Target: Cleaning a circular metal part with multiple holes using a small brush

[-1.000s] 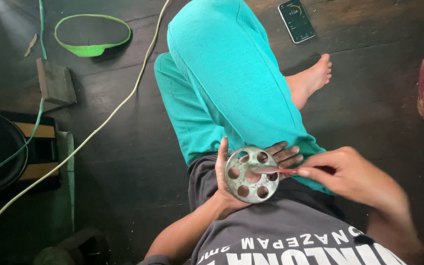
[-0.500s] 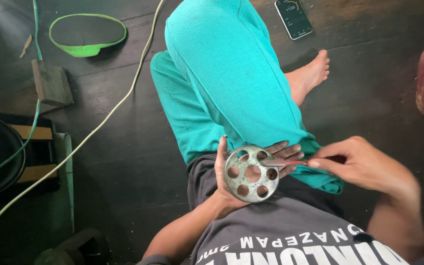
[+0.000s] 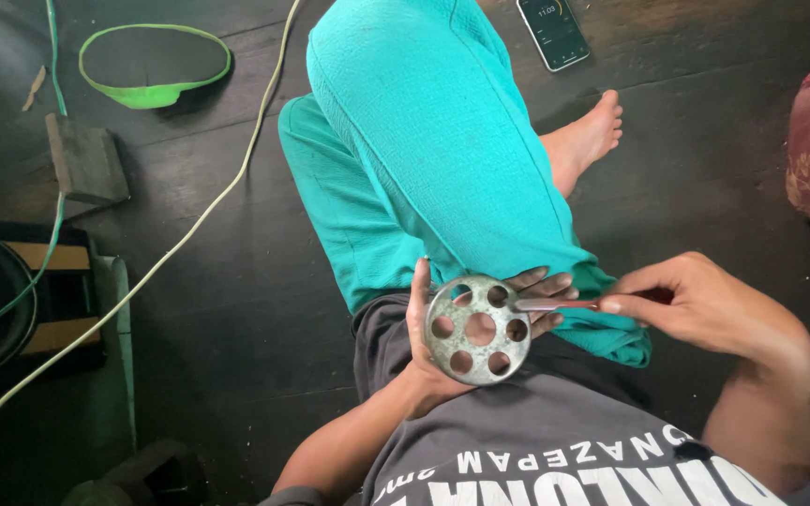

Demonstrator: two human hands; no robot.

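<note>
The round metal disc [image 3: 477, 329], pierced with a ring of holes around a centre hole, sits over the person's lap, cupped in the left hand [image 3: 442, 328] with thumb and fingers wrapped around its rim. The right hand [image 3: 705, 305] pinches a thin metal rod [image 3: 555, 304] whose tip touches the disc's edge. Beyond the teal trousers [image 3: 433, 159], a phone [image 3: 553, 32] and a green band [image 3: 154, 64] lie on the dark floor [image 3: 227, 309].

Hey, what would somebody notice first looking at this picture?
Low in the middle, the left hand cups a round metal disc pierced with holes, while the right hand pokes a thin tool at its rim. Above them stretches a bright teal trouser leg, over a dark wooden floor.
</note>
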